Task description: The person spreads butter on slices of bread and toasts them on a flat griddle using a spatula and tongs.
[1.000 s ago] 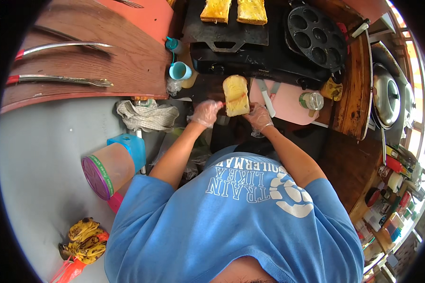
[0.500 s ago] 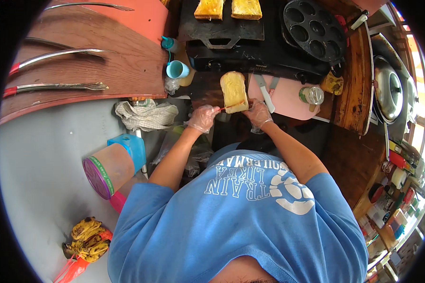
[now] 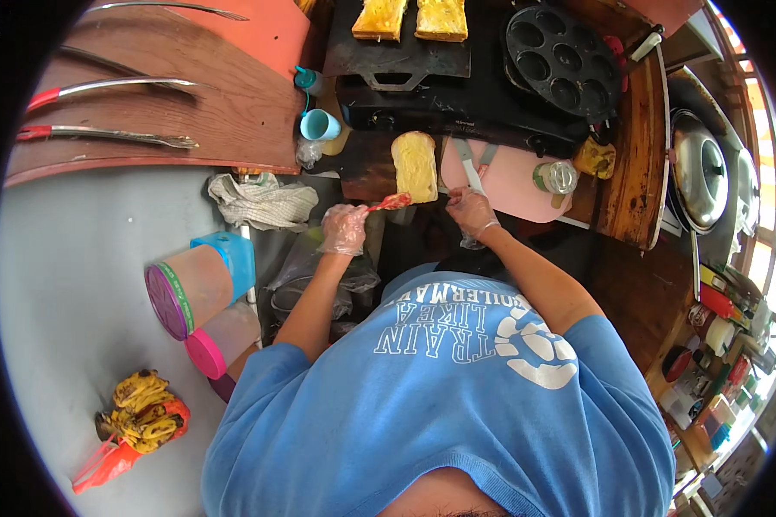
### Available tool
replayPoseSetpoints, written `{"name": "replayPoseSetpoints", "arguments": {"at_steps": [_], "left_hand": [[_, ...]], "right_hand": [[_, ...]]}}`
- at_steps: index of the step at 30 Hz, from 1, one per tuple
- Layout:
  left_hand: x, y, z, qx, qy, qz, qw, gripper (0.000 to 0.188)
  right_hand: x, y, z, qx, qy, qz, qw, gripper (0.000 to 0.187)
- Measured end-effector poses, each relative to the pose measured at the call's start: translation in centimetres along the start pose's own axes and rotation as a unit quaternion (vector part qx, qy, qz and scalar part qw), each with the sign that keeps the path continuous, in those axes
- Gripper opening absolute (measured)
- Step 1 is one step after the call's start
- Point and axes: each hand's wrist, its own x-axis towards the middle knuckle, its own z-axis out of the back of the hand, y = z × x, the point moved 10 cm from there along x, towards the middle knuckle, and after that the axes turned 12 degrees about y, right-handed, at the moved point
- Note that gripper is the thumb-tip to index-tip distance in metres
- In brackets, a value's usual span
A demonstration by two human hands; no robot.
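Bread slice [image 3: 416, 164] at dark board's [image 3: 367, 169] right end. Left hand [image 3: 345, 229] gripping red spreader [image 3: 392, 202] at slice's near edge. Right hand [image 3: 472, 214] nearby, grip unclear. Glass jar [image 3: 560, 177]: contents unclear.

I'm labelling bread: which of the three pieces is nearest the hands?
The pale slice just ahead of the left hand and right hand; the other two pieces, deeper yellow, sit farther off on the black plate.
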Motion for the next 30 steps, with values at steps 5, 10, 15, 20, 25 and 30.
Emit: {"name": "replayPoseSetpoints", "arguments": {"at_steps": [5,10,15,20,25,30], "left_hand": [[-1.2,-1.4,-0.5,-0.018,-0.06,0.066,0.996,0.011],[-3.5,-0.8,-2.6,-0.038,0.049,0.223,0.973,0.02],[-5.8,-2.7,-1.9,-0.126,-0.075,0.275,0.95,0.026],[-3.8,-12.7,-7.0,-0.26,0.113,0.217,0.934,0.034],[2.1,-25.2,-4.6,-0.294,0.127,0.083,0.944,0.035],[12.7,-39.5,-0.9,-0.218,-0.024,-0.153,0.964,0.017]], "right_hand": [[-1.6,1.3,1.0,-0.04,0.043,0.051,0.997,0.033],[-3.6,-0.6,1.7,0.025,0.177,0.017,0.984,0.039],[-7.0,-1.7,4.0,0.135,0.24,0.007,0.961,0.037],[-11.3,-4.9,9.3,0.117,0.204,0.009,0.972,0.043],[-16.8,-6.4,15.4,-0.027,0.17,0.013,0.985,0.044],[-21.6,-9.0,19.6,-0.016,0.11,0.014,0.994,0.043]]}}
